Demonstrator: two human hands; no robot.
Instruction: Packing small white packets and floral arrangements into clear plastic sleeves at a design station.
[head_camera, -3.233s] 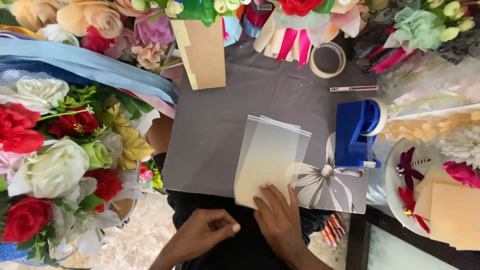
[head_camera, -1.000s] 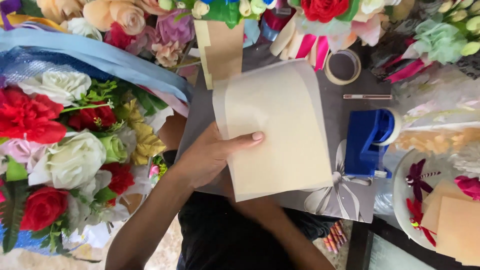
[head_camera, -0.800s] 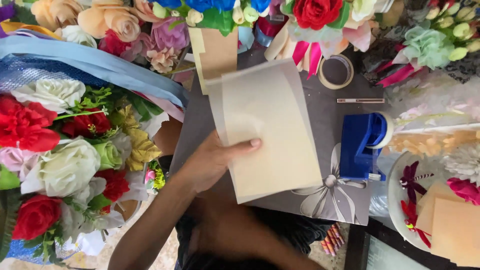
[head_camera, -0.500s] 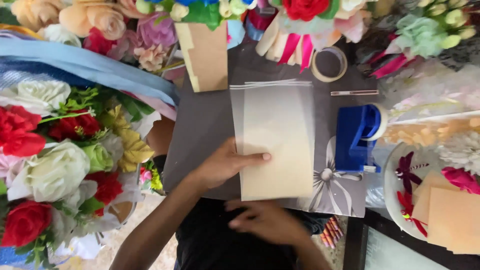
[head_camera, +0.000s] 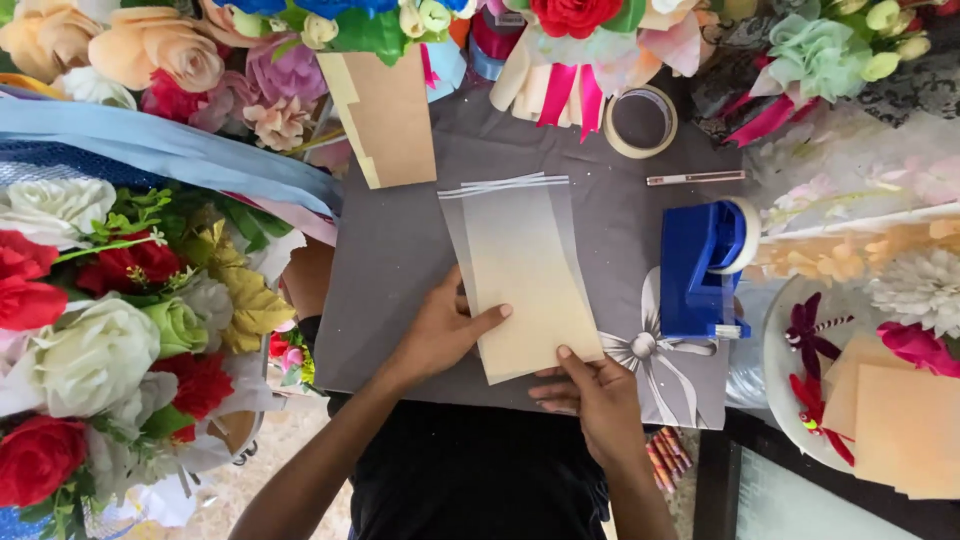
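Note:
A stack of cream, frosted translucent sheets (head_camera: 522, 270) lies lengthwise on a dark grey board (head_camera: 400, 250) in front of me. My left hand (head_camera: 443, 330) grips the stack's left edge near its lower end, thumb laid across the top sheet. My right hand (head_camera: 590, 390) holds the stack's lower right corner, fingers touching the bottom edge. The upper ends of the sheets fan slightly apart.
A blue tape dispenser (head_camera: 705, 270) stands right of the sheets, by a printed white bow (head_camera: 650, 350). A tape roll (head_camera: 640, 122) and a pen (head_camera: 695, 178) lie farther back. Artificial flower bouquets (head_camera: 110, 300) crowd the left and back. A white plate (head_camera: 800, 400) with tan sheets (head_camera: 900, 420) sits at right.
The sheets were lifted off the board in my left hand, then lowered back and straightened. My right hand has come up to hold their lower edge.

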